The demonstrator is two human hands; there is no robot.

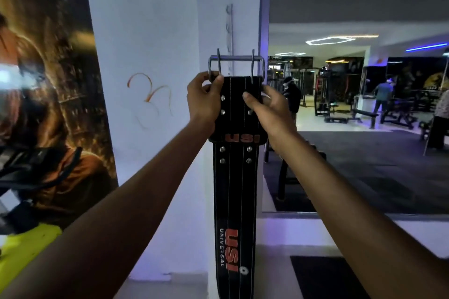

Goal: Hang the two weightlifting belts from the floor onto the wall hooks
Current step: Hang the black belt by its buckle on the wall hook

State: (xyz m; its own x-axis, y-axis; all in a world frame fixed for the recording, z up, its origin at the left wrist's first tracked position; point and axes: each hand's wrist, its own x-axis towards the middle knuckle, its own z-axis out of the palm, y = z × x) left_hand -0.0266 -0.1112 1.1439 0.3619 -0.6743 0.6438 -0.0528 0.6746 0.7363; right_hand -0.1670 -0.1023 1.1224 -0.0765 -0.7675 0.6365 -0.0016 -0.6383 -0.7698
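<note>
- Hanging straight down in front of the white wall (pixel 155 31), one black belt (pixel 234 177) is in view; the second is not.
- It looks thick, stiff and fairly heavy, so hold it near the metal buckle (pixel 236 63).
- Left hand (pixel 205 99) and right hand (pixel 264 107) have their fingers closed on its top edge.
- One hook strip (pixel 230 31) sits just above.

two bare forearms come up from the bottom corners of the frame, no sleeves anywhere in view, no watch, no bands, no gloves. left hand (pixel 205 99) and right hand (pixel 266 107) sit around mid-frame, ringless as far as i can tell, nails short and plain.
</note>
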